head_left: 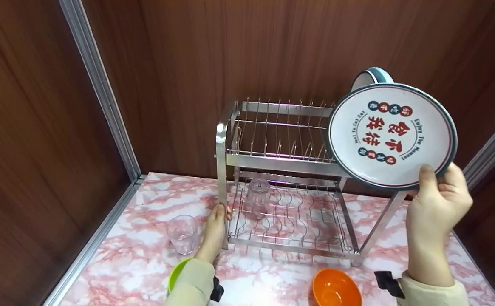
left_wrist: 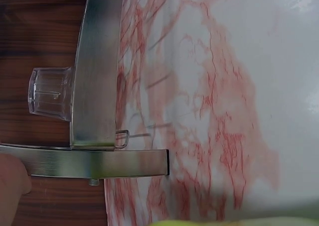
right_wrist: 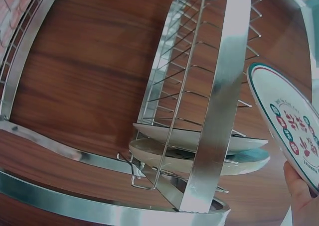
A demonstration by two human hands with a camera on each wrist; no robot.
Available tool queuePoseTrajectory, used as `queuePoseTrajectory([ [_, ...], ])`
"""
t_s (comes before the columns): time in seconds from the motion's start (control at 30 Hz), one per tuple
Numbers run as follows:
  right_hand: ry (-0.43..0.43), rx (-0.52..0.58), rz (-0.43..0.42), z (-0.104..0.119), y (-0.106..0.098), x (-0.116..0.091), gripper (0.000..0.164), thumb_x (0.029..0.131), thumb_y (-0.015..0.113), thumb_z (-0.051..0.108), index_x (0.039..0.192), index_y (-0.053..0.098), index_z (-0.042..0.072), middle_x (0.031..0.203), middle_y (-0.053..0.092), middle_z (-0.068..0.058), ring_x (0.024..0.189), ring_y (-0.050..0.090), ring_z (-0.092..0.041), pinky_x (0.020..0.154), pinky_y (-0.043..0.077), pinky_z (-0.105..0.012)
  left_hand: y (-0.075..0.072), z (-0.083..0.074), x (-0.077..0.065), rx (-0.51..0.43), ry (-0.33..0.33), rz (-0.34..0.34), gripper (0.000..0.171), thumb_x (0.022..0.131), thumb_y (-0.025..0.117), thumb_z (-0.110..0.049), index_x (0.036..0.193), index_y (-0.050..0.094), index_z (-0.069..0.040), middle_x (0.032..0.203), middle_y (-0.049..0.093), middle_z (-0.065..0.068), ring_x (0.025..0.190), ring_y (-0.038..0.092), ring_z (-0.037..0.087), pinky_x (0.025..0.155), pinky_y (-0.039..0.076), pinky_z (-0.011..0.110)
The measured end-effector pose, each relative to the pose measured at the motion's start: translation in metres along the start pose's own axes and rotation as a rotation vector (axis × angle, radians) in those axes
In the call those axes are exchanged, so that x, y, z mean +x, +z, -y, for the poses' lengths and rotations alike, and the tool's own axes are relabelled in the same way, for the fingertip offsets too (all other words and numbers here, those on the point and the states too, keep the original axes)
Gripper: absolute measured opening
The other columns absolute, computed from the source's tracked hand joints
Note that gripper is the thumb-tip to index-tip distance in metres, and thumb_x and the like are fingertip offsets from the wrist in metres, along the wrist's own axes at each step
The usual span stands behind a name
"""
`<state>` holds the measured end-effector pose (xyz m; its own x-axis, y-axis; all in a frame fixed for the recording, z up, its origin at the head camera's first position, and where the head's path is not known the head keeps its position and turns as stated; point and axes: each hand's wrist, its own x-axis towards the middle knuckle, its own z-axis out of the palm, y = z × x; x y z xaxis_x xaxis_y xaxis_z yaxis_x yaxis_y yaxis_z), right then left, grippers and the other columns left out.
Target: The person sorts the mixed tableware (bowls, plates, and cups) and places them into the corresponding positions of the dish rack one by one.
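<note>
I hold a white plate [head_left: 385,136] up in front of the far right end of the rack's upper tier, with its printed face turned toward me. Red characters fill its middle, with small round badges and curved English lettering about them, and dark green and red lines run round the rim. My right hand [head_left: 440,204] pinches it at the near right edge, thumb on the face and fingers behind.

My left hand [head_left: 215,227] grips the near left upright of the metal dish rack [head_left: 287,162], low down, with the thumb on the near side.

Two dishes, a white one [right_wrist: 174,135] and a teal-and-cream one [right_wrist: 249,162], stand side by side in the wire slots at the right end of the upper tier; from my right wrist, the held plate shows apart from both. On the lower tier, toward the left, a ribbed clear glass [head_left: 258,197] sits with its mouth down.

Left of the rack, a clear tumbler [head_left: 183,233] stands upright on the pink-marbled bench [head_left: 132,238]. Nearer, my left sleeve [head_left: 192,282] partly hides a green bowl [head_left: 177,272]. An orange bowl [head_left: 336,289] lies near, in front of the rack's right half. Brown wood-grain panels [head_left: 179,85] rise behind everything.
</note>
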<state>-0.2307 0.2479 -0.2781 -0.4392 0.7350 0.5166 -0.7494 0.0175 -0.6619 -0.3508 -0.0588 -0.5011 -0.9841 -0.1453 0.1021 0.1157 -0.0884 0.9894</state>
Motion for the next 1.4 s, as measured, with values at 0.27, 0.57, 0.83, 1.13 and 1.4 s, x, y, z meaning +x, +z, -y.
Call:
queuePoseTrajectory([
  [0.27,-0.101,0.026,-0.002,-0.001,0.006,0.003,0.013,0.078,0.057,-0.008,0.09,0.062,-0.009,0.076,0.065,-0.014,0.056,0.062,-0.015,0.044,0.045,-0.02,0.0,0.012,0.005,0.039,0.006,-0.011,0.043,0.088,0.031,-0.044,0.082,0.052,-0.007,0.067,0.045,-0.005,0.068,0.045,0.009,0.076,0.034,0.026],
  [0.57,-0.305,-0.169,-0.021,0.003,0.022,-0.001,0.014,0.078,0.062,0.002,0.09,0.064,-0.005,0.083,0.067,-0.008,0.07,0.06,-0.01,0.064,0.046,-0.017,-0.002,0.01,0.003,0.053,-0.013,-0.002,0.049,0.091,0.029,-0.041,0.092,0.05,0.002,0.069,0.046,-0.003,0.07,0.045,0.01,0.077,0.033,0.027],
  [0.83,-0.45,-0.317,-0.052,0.006,0.035,-0.008,0.013,0.08,0.061,0.007,0.09,0.066,-0.001,0.088,0.069,-0.009,0.075,0.063,-0.009,0.07,0.047,-0.017,-0.002,-0.008,-0.006,0.0,-0.012,0.023,0.042,0.094,0.028,-0.028,0.091,0.048,0.008,0.07,0.046,0.001,0.07,0.044,0.011,0.079,0.033,0.03],
  [1.13,-0.547,-0.482,-0.026,-0.008,0.038,-0.006,0.015,0.083,0.058,0.008,0.092,0.066,-0.001,0.09,0.068,-0.011,0.08,0.064,-0.009,0.073,0.048,-0.016,-0.001,-0.014,-0.008,0.018,-0.026,0.004,0.043,0.093,0.03,-0.03,0.093,0.049,0.008,0.069,0.046,-0.001,0.069,0.044,0.01,0.077,0.034,0.03],
  [1.4,-0.623,-0.588,0.038,-0.03,0.041,-0.002,0.018,0.086,0.055,0.014,0.094,0.065,0.002,0.094,0.068,-0.006,0.087,0.064,-0.013,0.077,0.048,-0.017,0.0,-0.012,-0.008,0.005,-0.013,0.005,0.041,0.094,0.03,-0.028,0.093,0.048,0.009,0.068,0.045,-0.001,0.069,0.044,0.011,0.076,0.034,0.028],
])
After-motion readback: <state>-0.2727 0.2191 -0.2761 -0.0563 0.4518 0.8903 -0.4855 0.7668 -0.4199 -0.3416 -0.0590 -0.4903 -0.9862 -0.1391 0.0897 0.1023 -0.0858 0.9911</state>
